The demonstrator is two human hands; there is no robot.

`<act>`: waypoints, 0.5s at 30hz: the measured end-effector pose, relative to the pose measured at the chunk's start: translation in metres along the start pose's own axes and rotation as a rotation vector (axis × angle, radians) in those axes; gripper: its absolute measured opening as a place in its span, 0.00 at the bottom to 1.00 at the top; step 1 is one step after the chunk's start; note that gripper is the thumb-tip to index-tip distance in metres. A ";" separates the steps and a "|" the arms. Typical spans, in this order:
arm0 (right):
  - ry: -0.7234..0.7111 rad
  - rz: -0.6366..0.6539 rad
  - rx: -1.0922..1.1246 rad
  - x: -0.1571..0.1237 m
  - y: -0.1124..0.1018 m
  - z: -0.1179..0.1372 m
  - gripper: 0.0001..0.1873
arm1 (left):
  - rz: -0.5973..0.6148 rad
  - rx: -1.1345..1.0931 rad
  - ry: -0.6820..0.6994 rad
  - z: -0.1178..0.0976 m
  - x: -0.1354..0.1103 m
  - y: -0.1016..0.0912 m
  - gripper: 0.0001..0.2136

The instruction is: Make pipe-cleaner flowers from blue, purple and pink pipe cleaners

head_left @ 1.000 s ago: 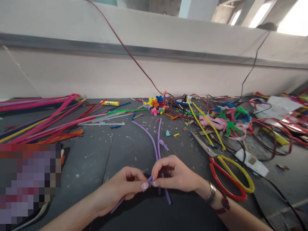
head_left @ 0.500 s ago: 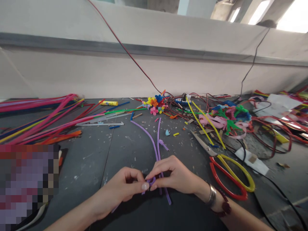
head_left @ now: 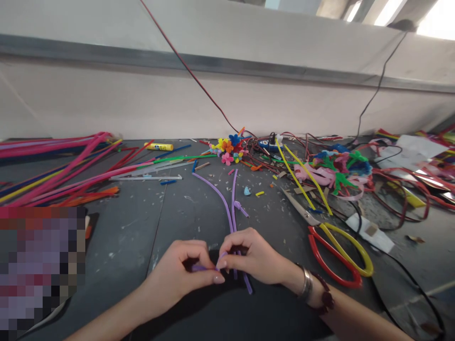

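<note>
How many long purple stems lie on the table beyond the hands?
2: a curved one on the left, a straighter one beside it; both run under the right hand. Others may be hidden.

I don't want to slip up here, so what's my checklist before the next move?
1. Left hand has a grip on the held purple pipe cleaner: ok.
2. Right hand pinches purple too, close to the left fingertips: ok.
3. Bend at the pinch is tight: cannot tell, fingers hide it.
4. Two loose purple stems clear of the right hand: not ok, they pass behind it in this view.
5. Scissors apart from both hands: ok, lying right of them, blades pointing away.
</note>
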State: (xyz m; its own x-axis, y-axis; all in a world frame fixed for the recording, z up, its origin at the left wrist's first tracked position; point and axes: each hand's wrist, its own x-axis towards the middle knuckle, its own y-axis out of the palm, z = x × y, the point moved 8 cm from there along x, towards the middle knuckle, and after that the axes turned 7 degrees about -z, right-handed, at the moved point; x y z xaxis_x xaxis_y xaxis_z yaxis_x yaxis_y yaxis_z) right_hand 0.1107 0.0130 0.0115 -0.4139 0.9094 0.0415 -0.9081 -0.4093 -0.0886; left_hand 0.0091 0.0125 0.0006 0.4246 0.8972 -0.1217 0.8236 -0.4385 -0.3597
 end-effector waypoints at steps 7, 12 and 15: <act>0.128 -0.086 0.202 0.002 -0.006 -0.012 0.05 | -0.013 -0.033 0.072 -0.012 -0.001 -0.003 0.07; 0.126 -0.106 0.291 0.005 -0.009 -0.012 0.05 | 0.022 -0.121 0.038 -0.010 0.000 -0.003 0.08; 0.101 -0.109 0.304 0.005 -0.010 -0.008 0.04 | 0.017 -0.138 0.012 -0.006 0.000 -0.003 0.07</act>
State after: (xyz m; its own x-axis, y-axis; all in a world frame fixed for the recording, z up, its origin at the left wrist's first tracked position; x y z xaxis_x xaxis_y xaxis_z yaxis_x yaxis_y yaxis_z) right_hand 0.1180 0.0219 0.0044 -0.3185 0.9457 -0.0657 -0.9304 -0.2986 0.2126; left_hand 0.0086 0.0138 0.0075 0.4430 0.8891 -0.1155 0.8595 -0.4578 -0.2272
